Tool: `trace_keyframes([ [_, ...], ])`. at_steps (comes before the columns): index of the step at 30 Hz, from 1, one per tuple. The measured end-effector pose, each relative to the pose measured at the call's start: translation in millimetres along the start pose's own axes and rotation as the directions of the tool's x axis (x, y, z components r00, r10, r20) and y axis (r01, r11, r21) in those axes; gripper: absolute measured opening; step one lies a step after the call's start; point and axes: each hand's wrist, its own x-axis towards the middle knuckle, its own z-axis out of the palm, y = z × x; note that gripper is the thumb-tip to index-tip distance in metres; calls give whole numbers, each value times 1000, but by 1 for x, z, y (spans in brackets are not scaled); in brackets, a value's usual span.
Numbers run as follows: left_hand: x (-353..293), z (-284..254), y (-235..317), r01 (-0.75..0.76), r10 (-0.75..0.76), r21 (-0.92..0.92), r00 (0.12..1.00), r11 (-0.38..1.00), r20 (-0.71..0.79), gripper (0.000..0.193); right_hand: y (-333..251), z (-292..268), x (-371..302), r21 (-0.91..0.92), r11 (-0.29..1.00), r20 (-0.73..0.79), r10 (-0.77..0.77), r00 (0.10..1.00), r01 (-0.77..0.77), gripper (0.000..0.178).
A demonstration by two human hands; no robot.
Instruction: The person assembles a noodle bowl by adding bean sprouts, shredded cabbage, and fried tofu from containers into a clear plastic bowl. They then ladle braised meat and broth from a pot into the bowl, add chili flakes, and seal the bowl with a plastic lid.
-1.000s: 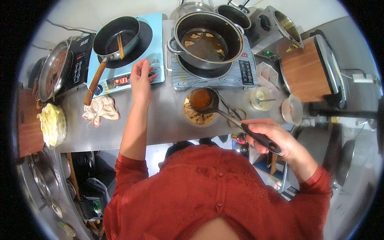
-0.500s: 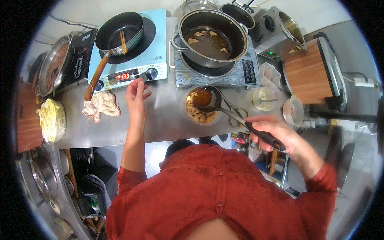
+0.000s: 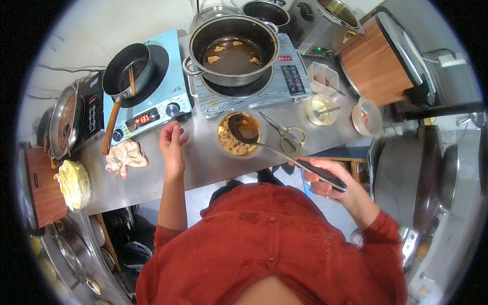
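Note:
My right hand point(image 3: 330, 179) is wrapped round the dark handle of a ladle point(image 3: 244, 128). The ladle's black bowl is tilted over a round clear container point(image 3: 264, 136), with brown liquid at its edge. Pale brown pieces of food point(image 3: 233, 145) in liquid fill the container. My left hand point(image 3: 173, 143) hovers over the steel counter just in front of the light blue induction cooker point(image 3: 152, 104). It holds nothing, and its fingers are loosely bent and apart. Behind the container stands a large pot point(image 3: 231, 80) with a few pieces in brown liquid, on a wood-patterned cooker point(image 3: 208, 104).
Scissors point(image 3: 288, 140) lie right of the container. Beyond are a small tub with a spoon point(image 3: 321, 118), another tub point(image 3: 367, 118) and a square box point(image 3: 323, 78). Leftward are a frying pan point(image 3: 127, 71), a crumpled cloth point(image 3: 124, 157) and a cut cabbage point(image 3: 73, 185).
The ladle has tipped and its brown liquid has largely gone into the container. My left hand has drawn slightly back from the blue cooker's controls. The whole view has turned.

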Motion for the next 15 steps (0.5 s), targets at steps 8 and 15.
trace_keyframes([
  [8, -18, 17, -4, 6, -10, 56, 997, 998, 73, 27, 54, -46, 10, 209, 978, 203, -56, 978, 13, 47],
  [15, -64, 25, -32, 31, -39, 66, 991, 997, 129, 40, 13, -43, 23, 60, 998, 392, -51, 918, 29, 50],
])
